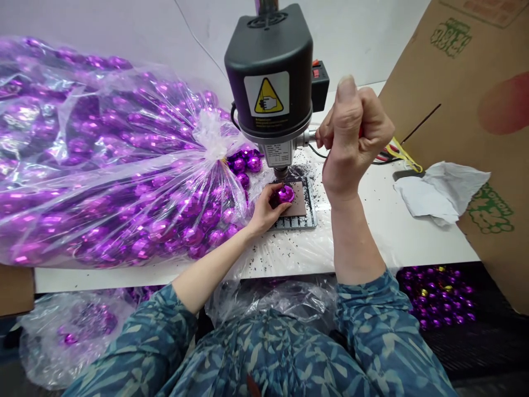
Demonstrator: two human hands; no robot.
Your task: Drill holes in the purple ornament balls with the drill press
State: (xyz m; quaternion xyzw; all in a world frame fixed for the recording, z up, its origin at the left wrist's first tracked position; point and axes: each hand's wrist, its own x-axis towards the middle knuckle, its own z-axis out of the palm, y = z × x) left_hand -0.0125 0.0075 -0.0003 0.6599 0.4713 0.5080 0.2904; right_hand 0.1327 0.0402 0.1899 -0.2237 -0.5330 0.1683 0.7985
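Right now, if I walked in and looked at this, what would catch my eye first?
The huge clear plastic bag stuffed with shiny purple balls fills the left side of the view. In the middle stands a black drill. Right under it, the left hand holds one purple ball on a flat pad, while the raised right hand grips the handle at the drill's side.

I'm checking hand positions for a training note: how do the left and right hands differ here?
The left hand sits low, curled over a purple bauble on a brown pad, while the right hand is raised higher, closed in a fist on a lever. The left hand lies palm down; the right hand stands upright, thumb on top. Both are bare and both are beside the drill press.
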